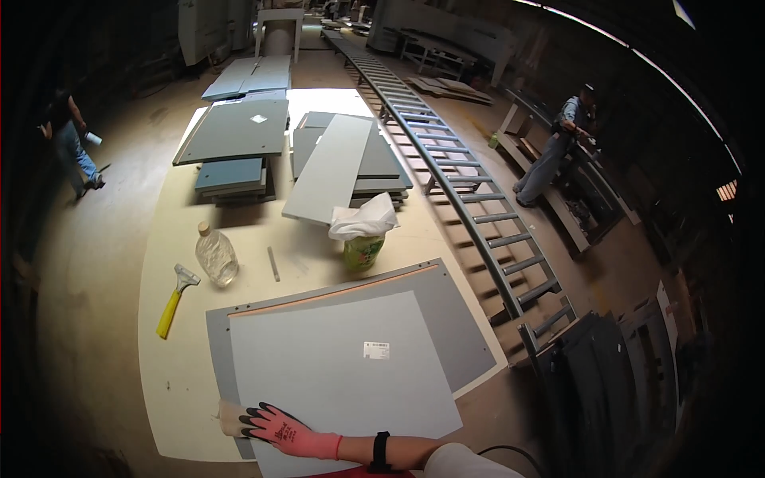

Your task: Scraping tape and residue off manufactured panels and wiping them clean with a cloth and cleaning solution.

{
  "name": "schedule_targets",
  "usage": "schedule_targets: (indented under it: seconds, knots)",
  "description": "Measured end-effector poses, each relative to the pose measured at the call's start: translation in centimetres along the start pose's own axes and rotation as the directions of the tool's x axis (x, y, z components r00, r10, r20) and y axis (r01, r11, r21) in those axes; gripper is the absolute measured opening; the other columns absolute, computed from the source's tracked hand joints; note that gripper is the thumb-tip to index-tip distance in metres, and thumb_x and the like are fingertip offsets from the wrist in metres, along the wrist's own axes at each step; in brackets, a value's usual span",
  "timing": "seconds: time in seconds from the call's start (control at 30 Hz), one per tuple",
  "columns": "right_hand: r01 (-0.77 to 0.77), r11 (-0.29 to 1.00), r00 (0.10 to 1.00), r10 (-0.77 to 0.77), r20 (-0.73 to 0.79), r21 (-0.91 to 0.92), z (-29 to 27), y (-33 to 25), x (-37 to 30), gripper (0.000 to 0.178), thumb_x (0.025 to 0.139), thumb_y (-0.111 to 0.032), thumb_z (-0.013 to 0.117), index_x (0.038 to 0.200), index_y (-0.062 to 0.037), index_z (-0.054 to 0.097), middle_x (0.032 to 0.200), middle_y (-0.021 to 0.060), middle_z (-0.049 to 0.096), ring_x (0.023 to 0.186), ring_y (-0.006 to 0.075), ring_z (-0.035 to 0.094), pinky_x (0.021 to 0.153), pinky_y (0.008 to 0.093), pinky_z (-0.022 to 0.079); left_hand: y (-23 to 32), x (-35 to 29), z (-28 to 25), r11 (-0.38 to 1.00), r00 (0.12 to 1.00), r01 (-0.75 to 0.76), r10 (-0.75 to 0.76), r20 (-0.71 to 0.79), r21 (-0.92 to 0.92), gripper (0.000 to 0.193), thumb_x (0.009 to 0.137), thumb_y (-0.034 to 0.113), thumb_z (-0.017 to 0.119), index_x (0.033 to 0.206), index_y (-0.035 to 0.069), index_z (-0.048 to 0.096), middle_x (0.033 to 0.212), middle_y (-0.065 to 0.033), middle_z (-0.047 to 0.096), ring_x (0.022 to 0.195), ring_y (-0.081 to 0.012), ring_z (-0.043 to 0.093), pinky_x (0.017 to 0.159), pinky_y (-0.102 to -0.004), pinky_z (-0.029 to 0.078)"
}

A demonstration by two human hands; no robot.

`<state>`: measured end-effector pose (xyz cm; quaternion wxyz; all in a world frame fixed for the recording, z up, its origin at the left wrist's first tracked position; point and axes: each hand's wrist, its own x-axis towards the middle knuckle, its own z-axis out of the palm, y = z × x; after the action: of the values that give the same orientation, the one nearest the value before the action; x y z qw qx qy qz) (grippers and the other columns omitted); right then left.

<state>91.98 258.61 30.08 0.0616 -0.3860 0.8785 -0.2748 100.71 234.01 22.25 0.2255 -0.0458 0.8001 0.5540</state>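
The right hand (279,432) is wearing a pink glove (296,438) and touching a beige cloth (230,419) at the upper panel (343,374). Beyond, a scraper (170,309), a bottle (217,256) and a green pack (362,252) are occupying the table (171,398).

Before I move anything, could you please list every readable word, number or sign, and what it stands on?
None can be read reliably:
White label on the near panel: too small.
Right glove: dark print, too blurred.
Green pack: print too blurred.
White diamond on the rear panel: too small.
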Motion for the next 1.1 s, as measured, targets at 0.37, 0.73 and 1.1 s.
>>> schedule_targets:
  seconds: [0.37,0.73,1.1]
  knots:
    - [-0.899,-0.132,-0.395,0.653,-0.646,0.417,-10.1,17.4,-37.7,0.05,0.079,-0.017,0.053,0.127,-0.0107,0.046,0.134,0.0125,0.043,0.125,0.0282,0.038,0.106,0.0431,0.024,16.5,0.1,-1.3,0.969,0.946,-0.123,0.049,-0.32,-0.214,0.029,0.09,0.015,0.054,0.111,-0.005,0.058,0.095,-0.0129,0.064,0.083,-0.0205,0.062,0.078,-0.0318,0.05]
    - [-0.699,0.7,0.714,0.674,-0.191,-0.148,-5.1,-2.1,-24.4,0.048,0.074,-0.019,0.063,0.119,-0.0078,0.051,0.121,0.0165,0.048,0.119,0.0365,0.039,0.107,0.0511,0.023,13.2,6.5,6.0,0.628,0.917,-0.124,0.368,-0.154,0.768,0.059,0.084,0.026,0.055,0.134,0.0,0.036,0.142,-0.0251,0.025,0.131,-0.04,0.024,0.11,-0.0507,0.012]
    - [-0.735,0.621,0.671,0.61,-0.422,-0.272,-7.0,10.8,-10.7,0.046,0.082,-0.021,0.056,0.123,-0.0026,0.048,0.123,0.0152,0.049,0.122,0.0327,0.038,0.109,0.0484,0.019,9.9,6.0,5.1,0.842,0.871,-0.171,0.372,-0.321,0.511,0.054,0.086,0.02,0.055,0.133,0.0,0.037,0.139,-0.0271,0.029,0.128,-0.0462,0.026,0.109,-0.0495,0.019]
